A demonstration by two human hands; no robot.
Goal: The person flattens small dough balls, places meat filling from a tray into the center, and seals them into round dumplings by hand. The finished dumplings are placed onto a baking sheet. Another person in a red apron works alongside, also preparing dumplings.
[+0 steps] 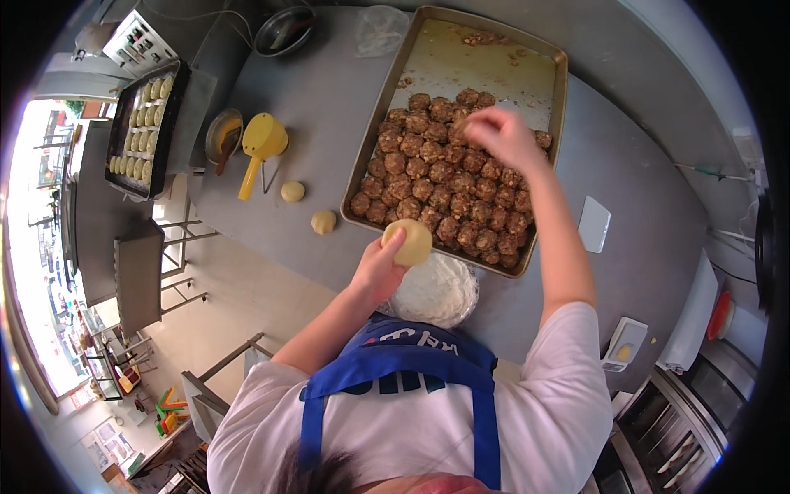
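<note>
A flattened dough disc [412, 243] rests in my left hand [381, 262], the thumb on top of it, by the near edge of a large metal baking tray [560, 99]. Rows of brown filling balls [432, 170] cover much of that tray. Over them, my right hand [503, 133] reaches down with its fingertips at the balls; it is blurred, and whether it grips one cannot be told. Below my left hand stands a bowl of white flour [437, 290]. Left of the tray lie two round dough pieces, one [323, 221] nearer me and one [292, 191] farther off.
A yellow funnel-like dispenser [264, 136] stands by a small metal bowl [223, 137] with a brush. Farther off are a dark bowl [284, 31] and a plastic bag [381, 31]. At left is a black tray of shaped pastries [142, 133]; at right, a scraper [594, 223] and small scale [624, 346].
</note>
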